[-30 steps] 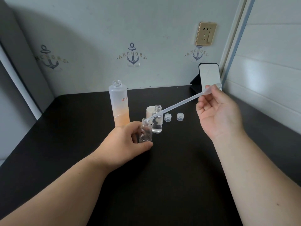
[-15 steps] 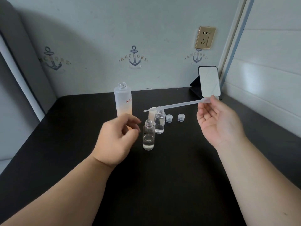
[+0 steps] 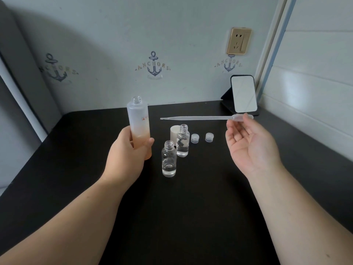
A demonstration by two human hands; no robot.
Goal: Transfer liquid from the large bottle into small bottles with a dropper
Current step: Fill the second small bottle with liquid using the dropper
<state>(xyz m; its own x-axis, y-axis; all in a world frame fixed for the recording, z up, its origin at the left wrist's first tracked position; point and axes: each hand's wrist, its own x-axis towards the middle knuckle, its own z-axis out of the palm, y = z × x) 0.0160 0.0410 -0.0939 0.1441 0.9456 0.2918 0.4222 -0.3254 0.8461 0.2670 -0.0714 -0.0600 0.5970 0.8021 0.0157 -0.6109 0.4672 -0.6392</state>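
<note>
The large bottle (image 3: 139,127) is gripped low down by the curled fingers of the left hand (image 3: 126,155). The dropper (image 3: 200,118) is pinched at its bulb by the right hand (image 3: 248,144) and held level, right of the large bottle. Two uncapped small bottles (image 3: 169,159) stand just right of it.

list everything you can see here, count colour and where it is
large bottle: 1, frosted, peach lower part, open, left of centre
small bottles: 2, clear, open, table centre
small caps: 2, clear, right of small bottles
large cap: 1, white, behind the farther small bottle
dropper: 1, clear, level above bottles
mirror: 1, black frame, back right
socket: 1, gold, wall
table: 1, black
left hand: grips large bottle
right hand: pinches dropper bulb
</note>
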